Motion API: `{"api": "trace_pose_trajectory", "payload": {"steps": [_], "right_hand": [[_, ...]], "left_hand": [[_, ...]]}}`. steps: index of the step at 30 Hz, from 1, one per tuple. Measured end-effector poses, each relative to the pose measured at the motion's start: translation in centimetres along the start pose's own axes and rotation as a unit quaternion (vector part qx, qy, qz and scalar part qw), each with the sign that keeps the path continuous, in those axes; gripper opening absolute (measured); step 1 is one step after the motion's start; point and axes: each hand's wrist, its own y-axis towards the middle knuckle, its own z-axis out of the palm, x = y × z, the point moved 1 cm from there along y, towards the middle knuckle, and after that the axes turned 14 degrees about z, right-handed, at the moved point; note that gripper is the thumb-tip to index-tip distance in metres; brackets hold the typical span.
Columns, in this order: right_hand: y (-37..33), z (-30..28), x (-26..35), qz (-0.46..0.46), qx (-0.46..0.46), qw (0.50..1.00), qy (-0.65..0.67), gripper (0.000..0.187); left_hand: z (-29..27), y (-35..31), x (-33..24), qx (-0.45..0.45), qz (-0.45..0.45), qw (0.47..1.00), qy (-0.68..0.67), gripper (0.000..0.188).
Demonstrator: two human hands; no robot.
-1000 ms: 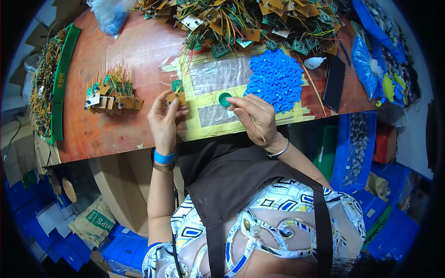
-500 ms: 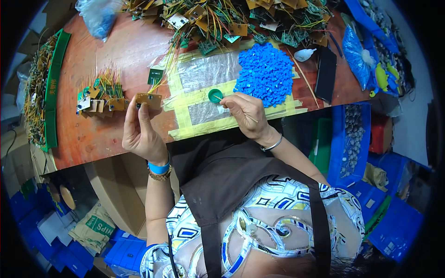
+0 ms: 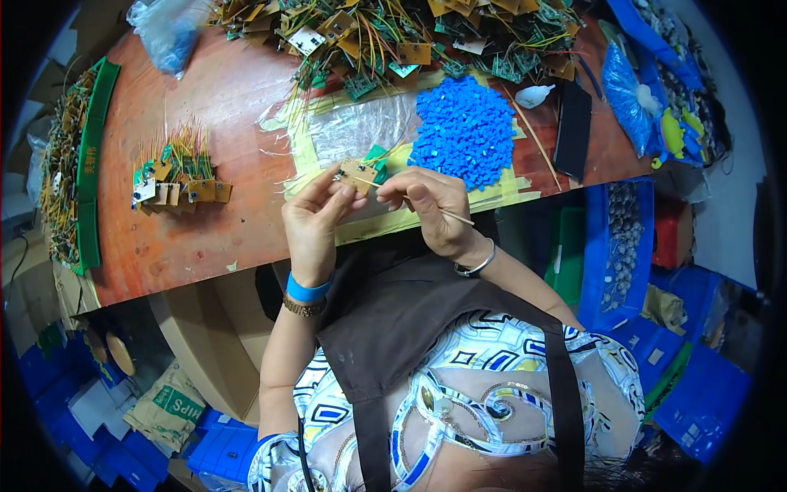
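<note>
My left hand (image 3: pixel 313 225) pinches a small tan circuit board (image 3: pixel 357 174) by its edge, above the taped, film-covered patch (image 3: pixel 344 129) of the bench. Between the fingers of my right hand (image 3: pixel 440 215) is a thin wooden stick (image 3: pixel 456 217). Its tip reaches the board's face, where small dark parts sit. Green material (image 3: pixel 376 153) shows just behind the board; whether it is the small round cup or a wired green board I cannot tell. A heap of small blue blocks (image 3: pixel 464 131) lies beyond my right hand.
Wired circuit boards (image 3: pixel 414 53) are piled along the bench's far side. A smaller cluster of boards (image 3: pixel 184 180) sits at left, near a green-edged bin (image 3: pixel 92 164). At right lie a dark flat slab (image 3: pixel 572 135), a white teardrop-shaped bottle (image 3: pixel 534 97) and a bag of blue pieces (image 3: pixel 630 98).
My left hand has carried the circuit board rightward, in front of my right hand. The stick's tip has left the green cup and is now at the board.
</note>
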Motion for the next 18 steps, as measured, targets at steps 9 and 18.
{"api": "trace_pose_trajectory", "payload": {"steps": [9, 18], "right_hand": [[0.24, 0.28, -0.43, 0.005, -0.005, 1.000, 0.006, 0.052], [0.42, -0.04, -0.15, -0.053, -0.001, 0.996, -0.066, 0.031]], "left_hand": [[0.42, -0.33, -0.72, 0.010, -0.029, 0.999, -0.025, 0.040], [0.49, -0.27, -0.72, 0.012, -0.027, 0.999, -0.021, 0.041]]}}
